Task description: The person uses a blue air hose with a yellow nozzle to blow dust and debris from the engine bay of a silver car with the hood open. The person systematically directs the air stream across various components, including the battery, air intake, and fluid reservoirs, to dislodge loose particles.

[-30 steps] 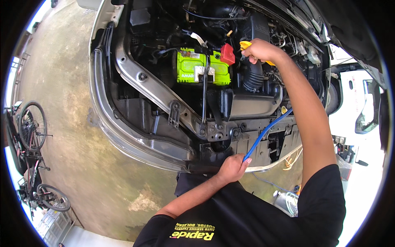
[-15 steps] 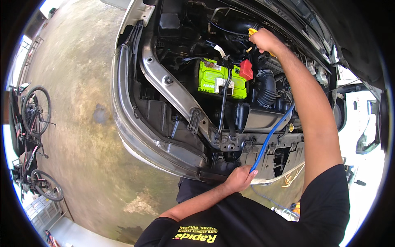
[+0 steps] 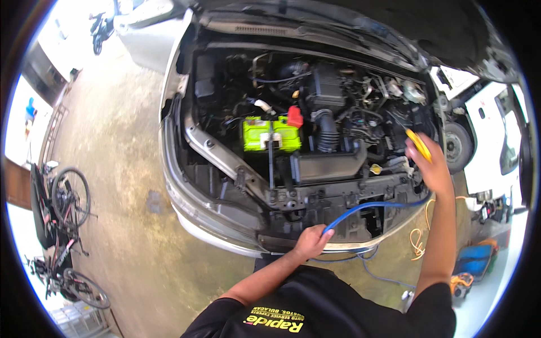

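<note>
My right hand (image 3: 431,169) grips a yellow air blow gun (image 3: 418,146) above the right side of the engine bay, its thin nozzle pointing up and left. A blue air hose (image 3: 372,205) arches from below that hand to my left hand (image 3: 313,242), which is closed around it at the car's front edge. Beyond my left hand sits a bright green car battery (image 3: 256,137) with a red terminal cover (image 3: 295,116). The black ribbed intake duct (image 3: 326,132) stands right of the battery. My right fingers are partly blurred.
The raised hood (image 3: 417,28) hangs over the far side. Bicycles (image 3: 72,197) stand at the left. A white vehicle (image 3: 484,141) is close on the right. Loose hose (image 3: 389,279) and an orange cord (image 3: 417,245) lie on the floor near a blue-and-orange machine (image 3: 475,260).
My right hand has swung the blow gun from the far part of the bay to its right side, nearer me. The hose now bends further right. My left hand still grips it.
</note>
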`<act>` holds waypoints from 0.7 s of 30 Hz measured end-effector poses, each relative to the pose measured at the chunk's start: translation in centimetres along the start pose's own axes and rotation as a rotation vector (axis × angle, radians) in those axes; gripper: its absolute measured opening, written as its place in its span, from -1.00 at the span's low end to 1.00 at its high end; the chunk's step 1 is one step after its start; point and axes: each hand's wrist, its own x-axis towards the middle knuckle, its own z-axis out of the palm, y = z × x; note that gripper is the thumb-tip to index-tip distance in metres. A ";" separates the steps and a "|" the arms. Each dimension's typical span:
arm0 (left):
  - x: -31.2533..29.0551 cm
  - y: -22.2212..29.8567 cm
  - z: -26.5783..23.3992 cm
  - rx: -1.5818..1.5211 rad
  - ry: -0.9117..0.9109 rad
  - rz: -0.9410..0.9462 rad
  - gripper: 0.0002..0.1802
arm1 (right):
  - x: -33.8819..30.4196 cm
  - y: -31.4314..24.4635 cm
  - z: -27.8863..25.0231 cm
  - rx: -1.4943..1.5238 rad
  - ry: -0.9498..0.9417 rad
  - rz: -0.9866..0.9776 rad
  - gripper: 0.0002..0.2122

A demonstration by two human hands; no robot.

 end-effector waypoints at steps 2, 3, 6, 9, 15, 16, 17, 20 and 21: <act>-0.8 0.0 0.6 0.071 0.012 0.026 -0.59 | -10.3 2.9 -4.5 0.216 0.236 0.196 -0.68; -1.0 0.7 0.8 0.092 -0.005 0.007 -0.59 | -16.0 4.9 -6.5 0.323 0.393 0.270 -0.66; -2.5 2.7 2.5 0.181 -0.086 0.055 -0.61 | -34.5 12.3 -8.6 0.631 0.890 0.300 -0.67; -5.5 5.4 5.8 0.315 -0.236 0.087 -0.61 | -49.6 15.9 -6.3 0.776 1.278 0.514 -0.73; -10.2 7.7 21.6 0.434 -0.507 0.257 -0.61 | -73.2 17.4 -6.4 0.729 1.535 0.650 -0.75; -11.3 8.5 24.8 0.426 -0.540 0.195 -0.61 | -76.1 17.2 -7.2 0.703 1.567 0.669 -0.75; -11.8 9.3 27.8 0.415 -0.560 0.140 -0.61 | -78.5 17.1 -8.2 0.678 1.594 0.672 -0.76; -13.0 11.9 35.9 0.374 -0.600 0.294 -0.61 | -87.1 17.7 -11.1 0.561 1.658 0.679 -0.76; -12.6 12.5 37.9 0.394 -0.628 0.313 -0.61 | -89.2 18.5 -12.0 0.545 1.688 0.654 -0.76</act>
